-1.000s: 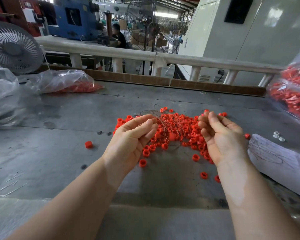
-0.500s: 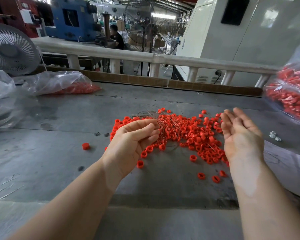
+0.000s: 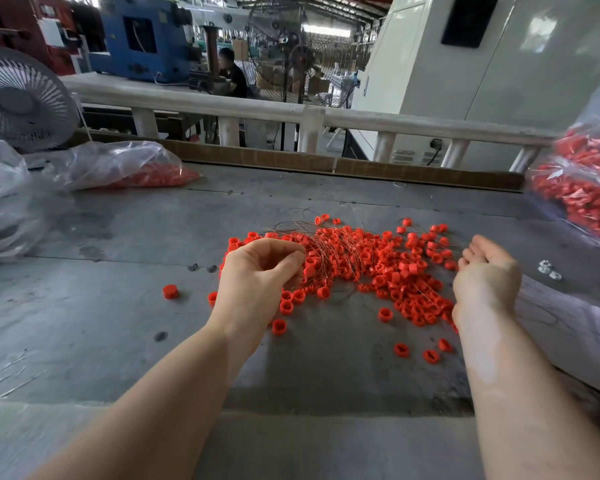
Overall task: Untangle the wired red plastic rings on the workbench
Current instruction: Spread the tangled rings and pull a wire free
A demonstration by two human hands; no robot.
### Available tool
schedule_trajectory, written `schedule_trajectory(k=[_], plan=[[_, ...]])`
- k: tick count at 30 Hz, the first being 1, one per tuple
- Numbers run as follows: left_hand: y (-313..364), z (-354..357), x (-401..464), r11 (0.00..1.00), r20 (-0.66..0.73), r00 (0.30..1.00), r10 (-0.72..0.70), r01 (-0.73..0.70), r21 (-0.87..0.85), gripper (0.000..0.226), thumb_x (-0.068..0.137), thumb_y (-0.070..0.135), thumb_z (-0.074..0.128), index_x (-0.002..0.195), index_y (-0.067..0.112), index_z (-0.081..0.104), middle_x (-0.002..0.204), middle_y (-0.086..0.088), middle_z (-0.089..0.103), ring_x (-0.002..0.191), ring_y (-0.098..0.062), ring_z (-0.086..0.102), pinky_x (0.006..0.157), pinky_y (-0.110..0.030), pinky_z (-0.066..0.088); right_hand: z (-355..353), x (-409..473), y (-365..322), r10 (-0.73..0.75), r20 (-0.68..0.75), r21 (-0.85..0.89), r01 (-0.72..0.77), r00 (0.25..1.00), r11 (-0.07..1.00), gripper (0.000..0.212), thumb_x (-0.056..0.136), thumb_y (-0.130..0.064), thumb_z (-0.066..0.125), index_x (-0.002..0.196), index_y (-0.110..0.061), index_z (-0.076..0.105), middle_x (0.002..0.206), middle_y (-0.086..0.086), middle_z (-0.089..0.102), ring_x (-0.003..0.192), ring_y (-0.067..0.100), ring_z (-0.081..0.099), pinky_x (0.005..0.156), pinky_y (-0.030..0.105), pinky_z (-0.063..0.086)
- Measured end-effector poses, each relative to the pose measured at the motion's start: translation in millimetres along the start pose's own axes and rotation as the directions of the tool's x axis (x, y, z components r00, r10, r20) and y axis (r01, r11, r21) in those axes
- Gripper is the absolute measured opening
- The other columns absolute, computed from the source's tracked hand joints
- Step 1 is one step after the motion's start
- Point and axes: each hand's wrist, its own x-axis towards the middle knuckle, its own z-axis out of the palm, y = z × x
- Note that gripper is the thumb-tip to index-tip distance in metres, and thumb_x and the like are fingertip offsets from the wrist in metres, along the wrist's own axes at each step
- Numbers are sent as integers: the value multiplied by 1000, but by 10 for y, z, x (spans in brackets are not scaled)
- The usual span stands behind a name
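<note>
My left hand (image 3: 257, 271) pinches the thin wire bundle (image 3: 326, 247) to lift red plastic rings (image 3: 395, 271) off the grey bench (image 3: 118, 306); right hand (image 3: 485, 271) fingers hang relaxed, empty.

A small white desk fan (image 3: 21, 98) stands at the far left edge of the grey desk (image 3: 118, 306). Beside it lie crumpled clear plastic bags: an empty-looking one (image 3: 4, 202) at the left border and another (image 3: 118, 164) holding red pieces. A third clear bag (image 3: 582, 188) packed with red parts sits at the right edge. Two small metal nuts (image 3: 549, 270) rest near it, and thin loose wires (image 3: 11, 382) lie at the desk's near left. A white railing (image 3: 309, 114) runs behind, above a brown cardboard strip (image 3: 361, 168). Beyond stand a blue machine (image 3: 142, 36), a large pedestal fan (image 3: 291, 53), a white cabinet (image 3: 482, 71), and a seated person in black (image 3: 232, 77).
</note>
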Motion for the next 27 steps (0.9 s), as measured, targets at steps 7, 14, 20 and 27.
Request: schedule_trajectory(k=[7,14,20,27], plan=[[-28,21,-17,939,32,989,142,-145,311,25,81,3,69,73,27,67,72,11,66,66,-3,60,72,-18,49,-10,-81,-7,-217,168,-589,275,961,760,36,99,-9,38,132,-6,52,147,12,39,134,31,35,106,37,30],[-58,23,-20,802,88,962,257,-263,536,12,81,9,70,81,20,73,70,26,58,68,12,55,66,1,36,-2,-207,-57,-373,280,-759,441,885,479,45,95,-5,47,139,-13,44,153,7,30,143,23,18,116,43,0],[-79,22,-16,658,164,934,318,-341,672,12,82,9,70,91,16,74,81,15,56,74,1,50,70,3,30,69,-370,-72,-479,413,-703,606,775,373,65,87,12,46,142,-21,40,155,5,24,144,24,15,116,43,5],[-142,22,-23,511,251,918,306,-381,771,20,88,19,64,107,24,71,105,7,59,105,-15,44,88,-17,24,164,-505,-37,-463,585,-489,745,666,453,36,87,9,50,112,-10,68,117,4,61,112,22,52,88,25,37]])
